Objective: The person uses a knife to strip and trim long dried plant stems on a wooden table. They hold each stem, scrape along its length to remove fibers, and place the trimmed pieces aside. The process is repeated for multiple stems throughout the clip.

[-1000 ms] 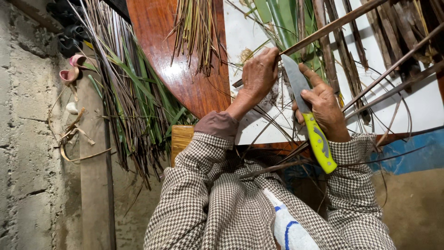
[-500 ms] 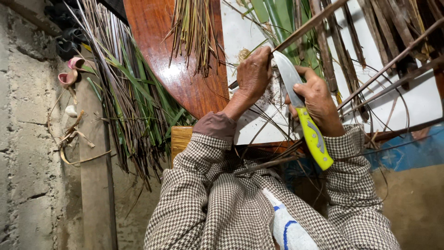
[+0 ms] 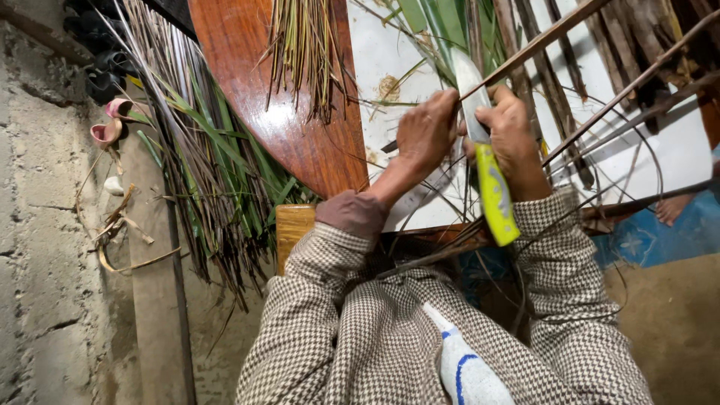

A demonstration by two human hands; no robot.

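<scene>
My right hand [image 3: 516, 142] grips a knife [image 3: 491, 187] with a yellow-green handle, its broad blade pointing up and away from me. The blade rests against a long thin brown stick [image 3: 547, 41] that runs diagonally to the upper right. My left hand [image 3: 424, 135] pinches that same stick just left of the blade. Both arms wear checked sleeves. Thin shaved strips curl down around my wrists.
A rounded reddish wooden board [image 3: 289, 112] leans at the centre left, with a bundle of green and dry leaves [image 3: 217, 172] beside it. Several more brown sticks [image 3: 637, 82] lie across a white surface [image 3: 390, 52]. A concrete wall [image 3: 37, 225] stands on the left.
Both hands and the knife have shifted up and slightly left along the stick. The view has tilted a little with them.
</scene>
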